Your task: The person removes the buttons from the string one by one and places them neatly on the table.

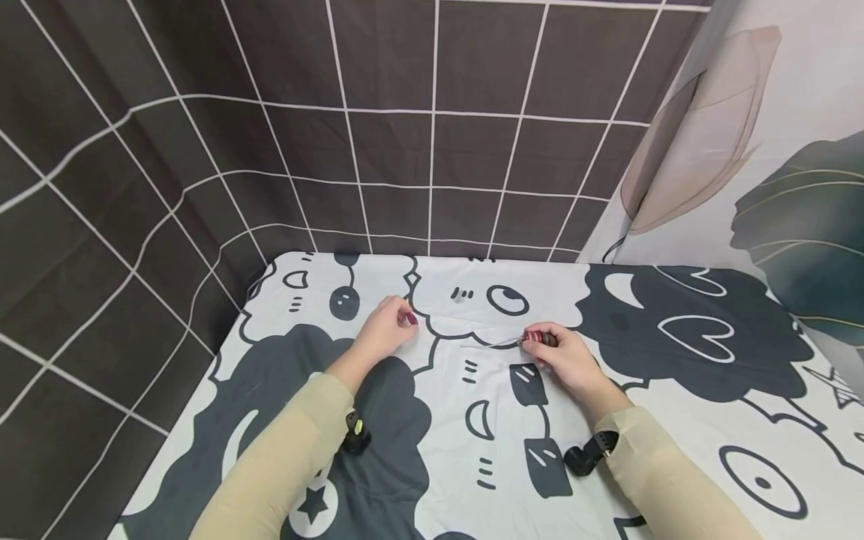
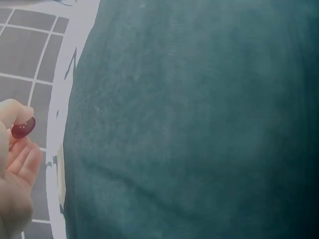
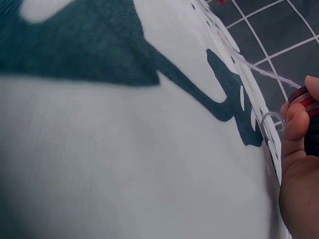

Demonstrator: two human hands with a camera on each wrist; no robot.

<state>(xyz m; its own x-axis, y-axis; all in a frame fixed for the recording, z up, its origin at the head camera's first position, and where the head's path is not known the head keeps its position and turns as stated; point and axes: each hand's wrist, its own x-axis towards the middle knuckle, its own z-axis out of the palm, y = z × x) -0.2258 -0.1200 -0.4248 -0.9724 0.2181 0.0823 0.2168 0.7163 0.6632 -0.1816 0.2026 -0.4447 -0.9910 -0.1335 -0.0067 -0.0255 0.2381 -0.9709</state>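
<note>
My left hand [image 1: 386,330] pinches a small, shiny dark red disc [image 2: 23,128], button-like in shape, between thumb and fingers above the patterned cloth. To the right, my right hand [image 1: 562,355] grips a short stack of red and dark discs [image 1: 541,338] between thumb and fingertips. A thin pale cord [image 3: 271,74] comes out of the stack's left end, and a loop of it hangs beside the fingers in the right wrist view. The two hands are apart. Fingers partly cover the stack, so its full length cannot be seen.
A white cloth [image 1: 499,315] with dark cartoon shapes covers the surface under both hands. Dark grid-patterned curtains [image 1: 391,150] rise behind it and at the left. At the right hangs a pale curtain with large leaf prints [image 1: 702,135].
</note>
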